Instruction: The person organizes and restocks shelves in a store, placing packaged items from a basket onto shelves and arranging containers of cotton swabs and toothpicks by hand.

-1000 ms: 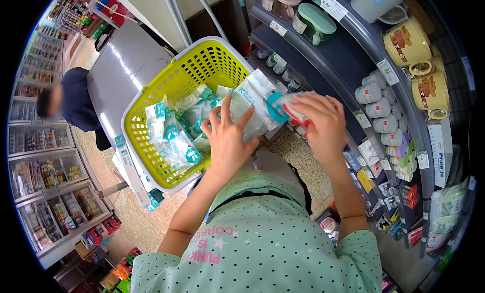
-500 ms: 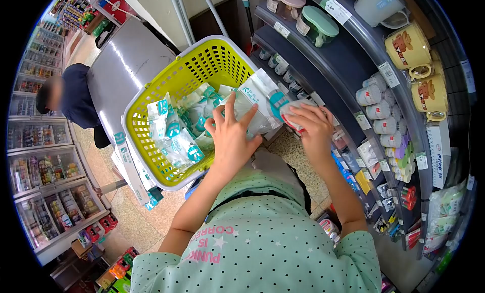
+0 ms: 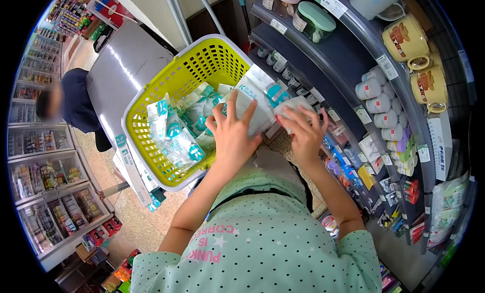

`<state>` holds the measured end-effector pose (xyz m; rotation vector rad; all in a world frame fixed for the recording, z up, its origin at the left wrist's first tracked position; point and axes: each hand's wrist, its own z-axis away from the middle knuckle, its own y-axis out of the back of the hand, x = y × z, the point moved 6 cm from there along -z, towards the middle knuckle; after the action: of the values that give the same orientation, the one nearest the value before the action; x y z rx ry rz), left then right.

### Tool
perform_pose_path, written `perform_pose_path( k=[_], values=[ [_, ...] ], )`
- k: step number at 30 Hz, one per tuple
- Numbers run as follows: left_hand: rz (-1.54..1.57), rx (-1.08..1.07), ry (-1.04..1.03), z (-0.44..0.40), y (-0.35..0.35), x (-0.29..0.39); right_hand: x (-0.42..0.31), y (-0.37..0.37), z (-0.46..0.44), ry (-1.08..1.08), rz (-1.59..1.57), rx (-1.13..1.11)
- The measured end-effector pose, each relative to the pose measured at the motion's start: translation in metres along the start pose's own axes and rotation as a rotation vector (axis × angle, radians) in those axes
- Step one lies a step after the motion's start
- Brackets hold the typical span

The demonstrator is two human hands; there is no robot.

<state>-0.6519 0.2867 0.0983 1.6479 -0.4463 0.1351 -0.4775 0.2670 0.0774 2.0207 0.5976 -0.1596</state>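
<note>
A clear plastic package with a white and teal label [image 3: 252, 87] lies across the right rim of the yellow-green basket [image 3: 132, 136]. My left hand [image 3: 233, 126] rests on this package with its fingers spread. At the package's right end, beside its teal band, my right hand [image 3: 304, 134] has its fingers bent round a white, cloth-like item [image 3: 293, 107]. A bit of red shows under the right fingers. Several white and teal packets [image 3: 174, 131] lie in the basket, left of my left hand.
Curved shelves on the right hold yellow mugs [image 3: 429, 88], small white-lidded jars [image 3: 380, 103] and a green-lidded container [image 3: 316, 17]. A grey table [image 3: 121, 65] stands behind the basket. At the left, a person in dark clothing [image 3: 81, 98] is near glass-fronted shelves [image 3: 38, 136].
My right hand has shifted left and slightly down with the white item, and less red shows there. My left hand stays nearly in place on the package.
</note>
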Motion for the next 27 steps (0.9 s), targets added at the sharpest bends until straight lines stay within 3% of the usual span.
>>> perform_pose_path(
  k=[6,12,19,22,23,26,27],
  values=[
    [-0.012,0.0,0.004,0.002,0.001,0.0,0.007,0.016,-0.01,-0.044,-0.001,0.049],
    [0.047,0.01,-0.009,0.004,0.007,-0.003,-0.022,-0.004,-0.001,0.045,-0.115,0.007],
    [0.238,0.173,0.147,0.04,0.023,-0.04,-0.017,-0.008,0.002,0.025,-0.109,0.018],
    [0.59,0.236,0.41,0.056,0.003,-0.08,-0.015,-0.01,0.004,0.01,-0.13,0.015],
    [0.652,0.313,0.405,0.059,0.002,-0.085,-0.016,-0.009,0.003,0.006,-0.13,0.009],
    [0.998,0.125,0.453,0.049,-0.004,-0.098,-0.019,-0.006,0.002,-0.013,-0.132,-0.005],
    [1.032,0.245,0.448,0.045,-0.003,-0.098,-0.021,-0.004,0.001,-0.02,-0.133,-0.012]
  ],
)
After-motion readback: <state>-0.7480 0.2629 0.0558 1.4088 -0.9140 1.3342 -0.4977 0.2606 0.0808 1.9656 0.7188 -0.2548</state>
